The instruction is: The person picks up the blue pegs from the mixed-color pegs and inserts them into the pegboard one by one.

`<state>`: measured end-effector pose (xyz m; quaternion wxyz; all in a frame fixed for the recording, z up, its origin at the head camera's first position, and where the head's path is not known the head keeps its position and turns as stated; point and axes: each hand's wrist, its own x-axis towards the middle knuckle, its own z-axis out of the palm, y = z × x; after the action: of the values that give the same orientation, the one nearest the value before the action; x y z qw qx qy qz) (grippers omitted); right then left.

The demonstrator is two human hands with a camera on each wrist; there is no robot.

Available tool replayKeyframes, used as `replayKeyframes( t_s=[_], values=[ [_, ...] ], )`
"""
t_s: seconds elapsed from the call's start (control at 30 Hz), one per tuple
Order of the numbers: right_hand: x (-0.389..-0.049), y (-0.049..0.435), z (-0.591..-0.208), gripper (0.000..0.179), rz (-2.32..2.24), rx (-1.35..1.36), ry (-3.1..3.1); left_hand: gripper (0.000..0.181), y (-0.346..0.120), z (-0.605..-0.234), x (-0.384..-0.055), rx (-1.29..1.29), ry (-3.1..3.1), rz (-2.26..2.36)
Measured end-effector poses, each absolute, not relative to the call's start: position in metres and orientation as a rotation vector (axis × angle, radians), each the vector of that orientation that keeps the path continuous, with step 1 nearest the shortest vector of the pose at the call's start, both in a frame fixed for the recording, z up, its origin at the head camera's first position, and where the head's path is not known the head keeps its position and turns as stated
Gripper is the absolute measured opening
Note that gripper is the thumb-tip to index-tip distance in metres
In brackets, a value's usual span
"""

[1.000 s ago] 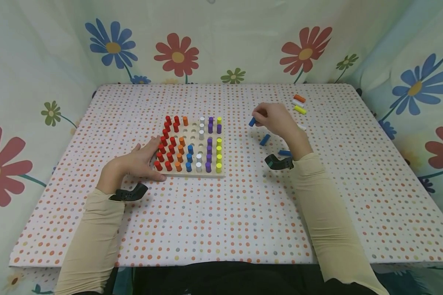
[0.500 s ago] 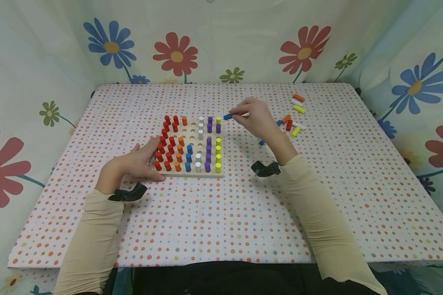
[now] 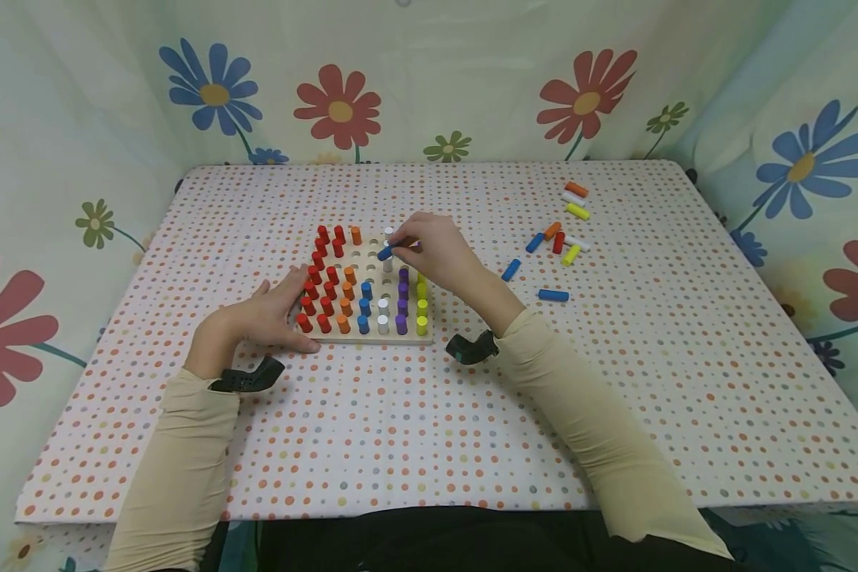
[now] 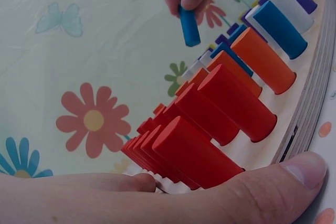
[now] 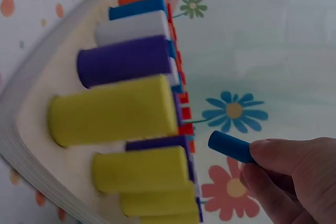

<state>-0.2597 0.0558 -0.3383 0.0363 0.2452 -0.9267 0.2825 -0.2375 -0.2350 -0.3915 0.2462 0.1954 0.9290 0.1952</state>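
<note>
A wooden pegboard holds rows of red, orange, blue, white, purple and yellow pegs. My left hand rests against its front left corner, thumb along the front edge and fingers at the left side. Thumb and fingers of my right hand pinch a blue peg over the board's back half, beside white pegs. In the left wrist view this blue peg hangs above the other peg tops, pointing down. The right wrist view shows it tilted, one end between thumb and finger. My right hand hides some purple and yellow pegs.
Right of the board, three blue pegs lie on the dotted cloth. Behind them is a loose cluster with a red peg. Farther back lie an orange peg, a white one and a yellow peg.
My right hand has carried the blue peg leftward from the loose pegs to above the board. The left hand has stayed at the board's corner.
</note>
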Motion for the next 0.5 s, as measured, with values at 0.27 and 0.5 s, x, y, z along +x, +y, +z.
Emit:
replayKeyframes(
  t_s=[0.27, 0.5],
  values=[
    [-0.258, 0.038, -0.349, 0.02, 0.761, 0.815, -2.911, 0.135, -0.234, -0.389, -0.237, 0.526, 2.534, 0.542],
    [-0.26, 0.025, -0.357, 0.022, 0.726, 0.877, -2.915, 0.135, -0.233, -0.387, -0.236, 0.52, 2.523, 0.527]
  ],
)
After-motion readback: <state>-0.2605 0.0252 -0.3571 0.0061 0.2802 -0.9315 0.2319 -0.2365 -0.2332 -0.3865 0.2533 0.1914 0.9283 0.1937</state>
